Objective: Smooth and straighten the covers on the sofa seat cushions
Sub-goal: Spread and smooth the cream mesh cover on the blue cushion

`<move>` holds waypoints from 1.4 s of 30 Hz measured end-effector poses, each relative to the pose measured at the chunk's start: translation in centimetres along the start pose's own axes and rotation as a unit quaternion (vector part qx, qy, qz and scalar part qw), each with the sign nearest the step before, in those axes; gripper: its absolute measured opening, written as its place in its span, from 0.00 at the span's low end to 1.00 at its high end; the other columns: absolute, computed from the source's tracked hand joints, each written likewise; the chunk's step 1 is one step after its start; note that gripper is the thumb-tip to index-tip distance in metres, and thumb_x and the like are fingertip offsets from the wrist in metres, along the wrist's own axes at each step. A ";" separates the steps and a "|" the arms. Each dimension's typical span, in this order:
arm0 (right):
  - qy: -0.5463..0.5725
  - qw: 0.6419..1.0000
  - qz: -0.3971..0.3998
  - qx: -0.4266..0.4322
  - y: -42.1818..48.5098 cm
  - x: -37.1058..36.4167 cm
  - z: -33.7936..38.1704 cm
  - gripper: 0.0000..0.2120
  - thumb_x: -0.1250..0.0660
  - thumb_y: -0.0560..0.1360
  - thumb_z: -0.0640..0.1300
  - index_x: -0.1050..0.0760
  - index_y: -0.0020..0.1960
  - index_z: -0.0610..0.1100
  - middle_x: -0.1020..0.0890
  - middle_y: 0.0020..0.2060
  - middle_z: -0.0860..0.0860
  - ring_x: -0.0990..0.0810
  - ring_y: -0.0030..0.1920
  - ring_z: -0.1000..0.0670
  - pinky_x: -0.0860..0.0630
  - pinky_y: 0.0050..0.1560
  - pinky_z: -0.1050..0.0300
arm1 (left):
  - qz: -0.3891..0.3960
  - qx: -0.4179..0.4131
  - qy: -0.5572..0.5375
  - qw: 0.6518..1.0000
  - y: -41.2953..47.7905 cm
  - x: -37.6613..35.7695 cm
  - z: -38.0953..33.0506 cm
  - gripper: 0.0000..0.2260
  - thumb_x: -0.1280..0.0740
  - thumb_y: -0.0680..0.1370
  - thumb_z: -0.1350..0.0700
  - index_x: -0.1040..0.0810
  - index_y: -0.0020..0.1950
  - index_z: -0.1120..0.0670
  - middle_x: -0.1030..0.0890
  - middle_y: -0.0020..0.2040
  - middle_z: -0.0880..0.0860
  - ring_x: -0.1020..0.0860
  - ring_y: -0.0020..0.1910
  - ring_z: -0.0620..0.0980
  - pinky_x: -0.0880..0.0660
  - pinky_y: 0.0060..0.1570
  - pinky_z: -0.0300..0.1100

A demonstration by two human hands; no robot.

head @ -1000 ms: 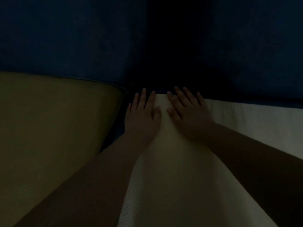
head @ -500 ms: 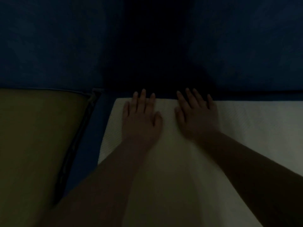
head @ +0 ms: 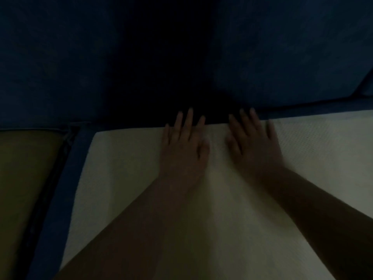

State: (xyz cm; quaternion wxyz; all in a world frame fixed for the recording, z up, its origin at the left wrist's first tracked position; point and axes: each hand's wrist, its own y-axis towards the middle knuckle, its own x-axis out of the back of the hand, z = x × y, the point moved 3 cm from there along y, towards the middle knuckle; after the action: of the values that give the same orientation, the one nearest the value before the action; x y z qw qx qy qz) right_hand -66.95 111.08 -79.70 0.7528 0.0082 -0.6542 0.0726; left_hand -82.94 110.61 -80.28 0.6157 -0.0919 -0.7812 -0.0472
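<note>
- The scene is very dim; a dark blue sofa back (head: 80,57) fills the upper half of the view, with a near-black crease down its middle.
- Below it lies a white, finely dotted cover (head: 125,158), spread over the seat from centre to right edge. Its back edge runs along the foot of the sofa back.
- The left hand (head: 182,150) lies palm down on the cover near that back edge, fingers straight and slightly spread, gripping nothing. Its fingertips reach past the edge into the dark gap.
- The right hand (head: 254,150) lies just beside it, also flat and palm down with fingers extended, holding nothing. Its fingertips likewise cross the cover's back edge.
- The two hands are apart, thumbs turned toward each other, with a band of cover between them.
- Both bare forearms run down over the cover toward the bottom of the view.
- To the left sits an olive cushion (head: 24,178).
- A blue strip (head: 60,199) of sofa shows between it and the cover, beside a dark seam (head: 40,209).
</note>
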 end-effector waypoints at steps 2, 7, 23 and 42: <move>-0.024 0.998 0.059 -0.005 -0.6 -1.8 -1.1 0.31 0.67 0.77 0.60 0.60 0.79 0.53 0.55 0.78 0.50 0.62 0.77 0.50 0.63 0.74 0.44 | 0.060 0.035 0.028 0.997 -0.5 -2.2 0.6 0.27 0.62 0.78 0.41 0.61 0.78 0.43 0.61 0.79 0.47 0.63 0.77 0.47 0.63 0.75 0.50; -0.007 0.999 0.044 0.000 -0.2 -1.4 -1.1 0.30 0.66 0.78 0.59 0.60 0.79 0.53 0.55 0.79 0.50 0.62 0.77 0.49 0.65 0.73 0.43 | 0.050 0.020 0.022 0.998 -0.2 -2.0 0.7 0.28 0.60 0.78 0.41 0.57 0.79 0.44 0.58 0.79 0.47 0.62 0.77 0.46 0.64 0.73 0.48; -0.034 0.998 0.025 -0.055 -3.3 0.7 -12.3 0.29 0.62 0.81 0.59 0.60 0.79 0.51 0.59 0.78 0.47 0.64 0.77 0.47 0.63 0.74 0.41 | 0.077 -0.069 0.028 0.994 2.9 -5.0 -11.6 0.25 0.57 0.82 0.42 0.60 0.78 0.43 0.63 0.79 0.46 0.64 0.77 0.46 0.65 0.74 0.48; 0.026 0.985 0.014 -0.170 -7.8 2.4 -25.3 0.28 0.65 0.80 0.59 0.64 0.78 0.54 0.61 0.78 0.50 0.65 0.76 0.49 0.63 0.75 0.44 | 0.093 -0.129 0.026 0.987 4.5 -7.8 -27.1 0.25 0.57 0.82 0.41 0.61 0.78 0.42 0.66 0.78 0.47 0.66 0.76 0.47 0.63 0.74 0.54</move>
State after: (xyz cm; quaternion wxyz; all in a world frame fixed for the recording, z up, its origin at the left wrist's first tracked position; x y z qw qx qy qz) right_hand -40.79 106.35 -80.36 0.7589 -0.1312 -0.6372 -0.0286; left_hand -54.43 109.28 -81.64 0.6209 -0.2418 -0.7400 -0.0922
